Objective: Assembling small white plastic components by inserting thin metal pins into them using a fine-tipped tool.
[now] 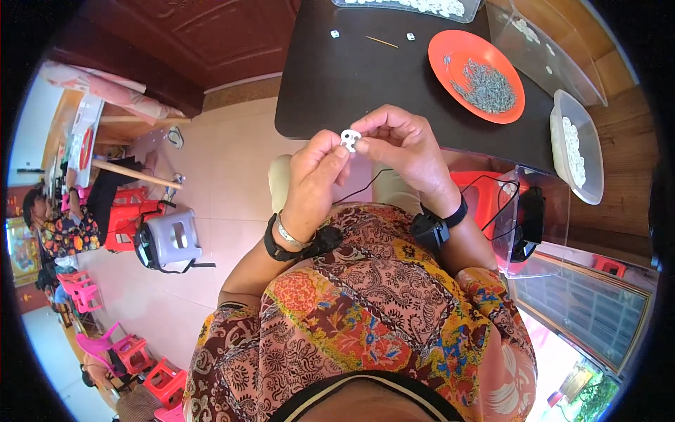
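A small white plastic part (349, 136) with dark round spots is held up just off the table's near edge. My left hand (313, 172) pinches it from the left between thumb and fingers. From the right, the thumb and forefinger of my right hand (404, 148) close on the same part. Whether a screw sits in it is too small to tell. An orange plate (441, 50) holding a heap of grey metal screws (489, 88) stands on the table beyond my right hand.
On the dark table (337, 84) lie two small white pieces (335, 34) and a thin yellowish stick (382, 42). Clear bins with white parts stand at the back and right, including an oval tub (598, 151). A black cable (365, 186) crosses near my lap. Other people sit at left.
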{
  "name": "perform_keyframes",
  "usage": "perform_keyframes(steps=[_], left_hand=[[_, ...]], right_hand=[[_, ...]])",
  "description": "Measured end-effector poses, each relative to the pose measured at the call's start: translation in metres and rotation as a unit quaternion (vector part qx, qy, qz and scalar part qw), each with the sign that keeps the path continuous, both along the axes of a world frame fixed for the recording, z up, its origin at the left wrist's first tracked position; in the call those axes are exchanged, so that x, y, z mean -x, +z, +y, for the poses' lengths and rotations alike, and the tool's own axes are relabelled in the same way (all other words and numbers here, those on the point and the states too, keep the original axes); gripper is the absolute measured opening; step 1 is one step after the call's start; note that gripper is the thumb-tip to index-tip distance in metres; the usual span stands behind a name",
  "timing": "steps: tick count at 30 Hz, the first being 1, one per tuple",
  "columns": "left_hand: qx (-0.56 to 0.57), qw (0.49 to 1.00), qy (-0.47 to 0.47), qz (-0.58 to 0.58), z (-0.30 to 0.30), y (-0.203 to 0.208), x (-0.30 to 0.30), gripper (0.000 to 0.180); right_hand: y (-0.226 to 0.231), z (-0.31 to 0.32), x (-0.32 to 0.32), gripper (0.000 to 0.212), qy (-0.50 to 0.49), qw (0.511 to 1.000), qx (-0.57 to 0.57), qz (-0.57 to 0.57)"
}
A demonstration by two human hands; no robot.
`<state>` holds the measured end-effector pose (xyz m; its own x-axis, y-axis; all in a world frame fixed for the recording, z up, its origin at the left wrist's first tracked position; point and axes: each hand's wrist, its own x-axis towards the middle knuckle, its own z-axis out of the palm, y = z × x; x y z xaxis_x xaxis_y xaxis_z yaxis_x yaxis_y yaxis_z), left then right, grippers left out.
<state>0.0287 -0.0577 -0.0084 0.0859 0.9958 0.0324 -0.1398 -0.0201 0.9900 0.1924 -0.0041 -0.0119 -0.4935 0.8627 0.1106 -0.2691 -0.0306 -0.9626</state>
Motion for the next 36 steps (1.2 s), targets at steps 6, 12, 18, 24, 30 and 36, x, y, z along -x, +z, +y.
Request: perform_keyframes(steps=[6, 12, 18, 24, 30, 36], left_hand=[[-0.022, 0.999, 0.037, 0.011, -0.002, -0.005, -0.002, 0.015], [-0.037, 0.998, 0.050, -0.005, -0.001, -0.009, -0.003, 0.014], [0.016, 0.997, 0.054, -0.057, 0.002, -0.004, -0.005, 0.013], [0.039, 0.996, 0.021, -0.074, 0.006, -0.002, 0.001, 0.022], [0.033, 0.996, -0.018, -0.079, 0.011, -0.009, -0.001, 0.025], [0.026, 0.999, 0.023, -0.036, 0.007, -0.006, -0.003, 0.023]], right_hand=[[0.001, -0.003, 0.002, 0.016, -0.002, 1.000, 0.013, -0.002], [0.000, -0.003, 0.005, 0.019, 0.001, 0.999, -0.049, 0.006], [-0.003, -0.006, 0.008, 0.024, -0.049, 0.983, -0.159, -0.075], [0.003, -0.005, 0.004, 0.024, -0.037, 0.980, -0.167, -0.106], [0.007, -0.007, 0.005, 0.027, -0.049, 0.974, -0.189, -0.112], [0.011, -0.012, 0.010, 0.030, -0.129, 0.908, -0.340, -0.210]])
